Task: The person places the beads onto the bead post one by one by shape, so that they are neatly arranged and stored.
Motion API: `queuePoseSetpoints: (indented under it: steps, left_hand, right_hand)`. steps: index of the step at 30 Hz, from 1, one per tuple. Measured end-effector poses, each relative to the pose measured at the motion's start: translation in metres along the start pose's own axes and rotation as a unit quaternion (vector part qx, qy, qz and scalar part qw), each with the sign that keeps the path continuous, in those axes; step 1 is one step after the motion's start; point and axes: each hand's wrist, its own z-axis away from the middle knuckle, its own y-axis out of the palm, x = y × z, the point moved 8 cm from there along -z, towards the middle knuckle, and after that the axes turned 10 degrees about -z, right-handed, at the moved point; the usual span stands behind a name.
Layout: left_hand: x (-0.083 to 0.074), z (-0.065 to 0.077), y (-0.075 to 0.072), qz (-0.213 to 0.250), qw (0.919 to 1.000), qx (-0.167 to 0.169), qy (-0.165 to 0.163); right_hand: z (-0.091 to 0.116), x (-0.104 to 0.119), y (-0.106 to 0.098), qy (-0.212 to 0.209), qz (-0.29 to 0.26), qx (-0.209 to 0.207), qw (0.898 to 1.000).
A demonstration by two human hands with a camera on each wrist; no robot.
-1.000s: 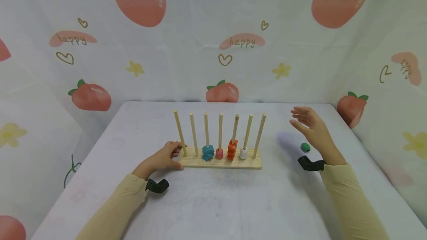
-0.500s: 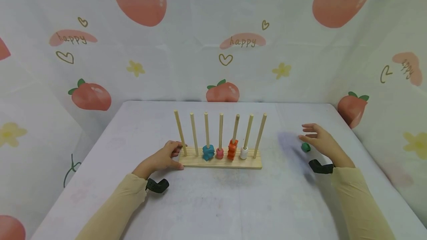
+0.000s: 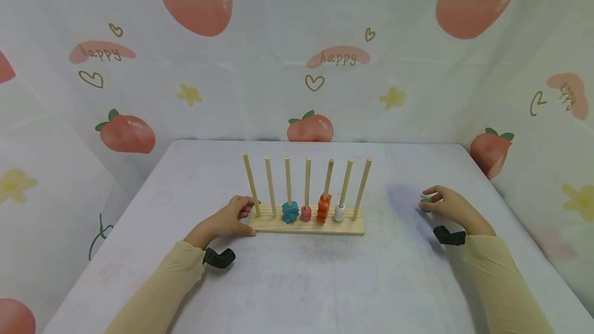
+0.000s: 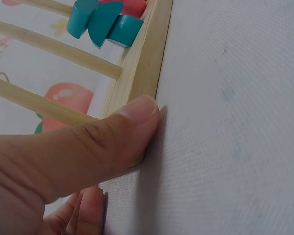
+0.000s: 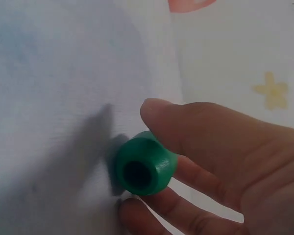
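My left hand (image 3: 227, 219) grips the left end of a wooden peg board (image 3: 278, 228), thumb along its front edge and fingers behind. In the left wrist view the thumb (image 4: 112, 132) presses the corner of the base. At the right of the table, my right hand (image 3: 452, 207) has its thumb and fingers around a green bead (image 5: 161, 164). The bead's dark hole faces the right wrist camera, and its shadow lies right beside it on the cloth. In the head view the fingers mostly cover the bead.
Several upright pegs stand on the board. Some carry beads: blue pieces (image 3: 290, 212), a pink bead (image 3: 306, 214), an orange stack (image 3: 323, 209) and a white bead (image 3: 340, 213). The two left pegs and the rightmost are bare. A printed cloth backdrop (image 3: 260, 92) rises behind the table.
My right hand has come down toward the near right and closed its thumb and fingers around the green bead. The left hand keeps its grip on the board.
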Motion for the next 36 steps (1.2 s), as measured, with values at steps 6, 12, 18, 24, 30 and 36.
queuePoseSetpoints:
  steps: [6,12,18,24,30,36]
  left_hand:
    - [0.000,0.000,0.000,0.005,1.0000,0.000,-0.002]
    - [0.000,0.000,0.000,0.006,1.0000,0.001,-0.004]
    - [0.003,-0.001,0.001,0.009,1.0000,0.003,-0.001]
    - [0.005,-0.002,0.002,0.007,1.0000,0.002,-0.004]
    - [0.005,-0.002,0.002,0.009,0.9999,0.002,-0.005]
    - [0.004,-0.001,0.001,0.006,1.0000,0.004,-0.006]
  right_hand:
    - [-0.004,-0.001,0.003,-0.001,-0.005,0.001,1.000]
    - [-0.006,0.003,0.006,-0.005,-0.010,-0.003,1.000]
    - [-0.006,0.019,0.002,-0.038,-0.029,-0.023,0.999]
    - [-0.003,0.043,-0.001,-0.054,-0.074,-0.035,0.995]
    - [0.006,0.076,-0.007,-0.073,-0.106,-0.076,0.989]
    - [0.019,0.111,-0.015,-0.125,-0.136,-0.129,0.974]
